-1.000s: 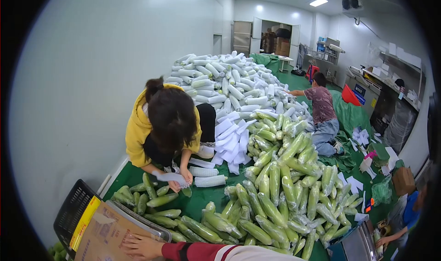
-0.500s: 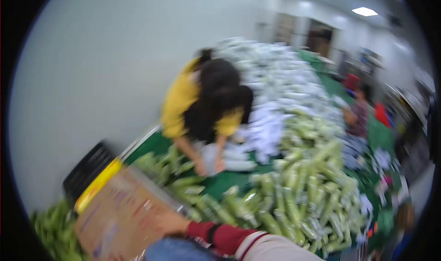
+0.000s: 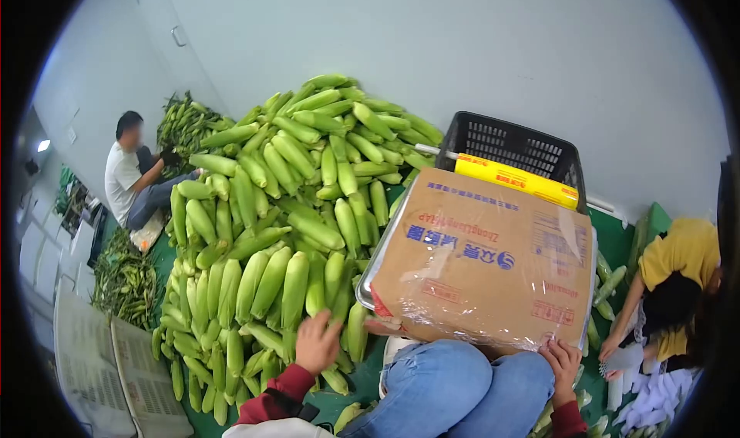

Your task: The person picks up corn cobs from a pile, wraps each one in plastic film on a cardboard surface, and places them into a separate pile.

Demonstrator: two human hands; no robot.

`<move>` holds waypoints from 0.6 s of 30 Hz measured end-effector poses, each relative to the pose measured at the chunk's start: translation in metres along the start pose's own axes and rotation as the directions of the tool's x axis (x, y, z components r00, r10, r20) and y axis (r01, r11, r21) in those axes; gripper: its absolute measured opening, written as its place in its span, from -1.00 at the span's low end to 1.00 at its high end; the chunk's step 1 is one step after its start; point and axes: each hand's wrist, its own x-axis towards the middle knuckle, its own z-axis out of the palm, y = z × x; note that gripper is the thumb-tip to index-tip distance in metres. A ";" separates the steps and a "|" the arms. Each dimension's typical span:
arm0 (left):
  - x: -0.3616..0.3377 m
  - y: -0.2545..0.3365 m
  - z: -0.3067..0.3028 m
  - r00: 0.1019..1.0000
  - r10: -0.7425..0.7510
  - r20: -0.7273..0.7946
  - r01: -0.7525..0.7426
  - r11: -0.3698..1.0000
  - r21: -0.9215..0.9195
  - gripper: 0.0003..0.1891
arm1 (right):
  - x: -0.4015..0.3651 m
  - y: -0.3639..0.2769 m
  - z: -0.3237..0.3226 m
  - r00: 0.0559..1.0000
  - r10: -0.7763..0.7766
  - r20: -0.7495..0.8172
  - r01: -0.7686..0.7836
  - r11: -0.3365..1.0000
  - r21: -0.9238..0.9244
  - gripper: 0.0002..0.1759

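Note:
My left hand (image 3: 317,344) is over the near edge of a large pile of green corn ears (image 3: 254,284), fingers apart, close to the tips of some ears; nothing shows in its grasp. My right hand (image 3: 561,362) lies with spread fingers on the near right corner of a flat brown cardboard box (image 3: 478,261). Clear film partly covers the cardboard, and a metal tray rim (image 3: 371,272) shows beneath its left side. My knees are against the near side of the box.
Behind the box are a yellow roll (image 3: 516,180) and a black crate (image 3: 512,141). One person (image 3: 127,168) sits at the far left beside husks; another, in yellow (image 3: 678,261), bends over wrapped items at right. Pale crates (image 3: 92,361) stand at lower left.
The view has swung left from the wrapped-corn pile to the unwrapped pile. The box now appears right of centre, with one hand at its corner and the other over the corn.

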 end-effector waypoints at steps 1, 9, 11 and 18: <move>0.015 -0.007 -0.004 0.984 -0.173 -0.039 0.176 0.978 0.113 -0.36 | 0.005 -0.001 0.000 1.000 0.005 -0.022 -0.005 1.000 0.027 -0.65; 0.037 -0.089 0.014 0.713 -0.697 0.082 0.687 0.717 0.117 -0.27 | 0.008 -0.005 0.012 0.988 0.120 -0.094 -0.111 0.989 0.094 -0.76; 0.028 -0.100 0.024 0.726 -0.686 0.051 0.681 0.727 0.086 -0.30 | 0.010 -0.011 0.012 0.978 0.179 -0.109 -0.165 0.978 0.126 -0.77; 0.080 -0.057 -0.046 0.884 -0.426 0.190 0.455 0.699 -0.552 -0.42 | 0.024 -0.006 -0.008 0.985 0.170 -0.004 -0.166 0.970 0.177 -0.77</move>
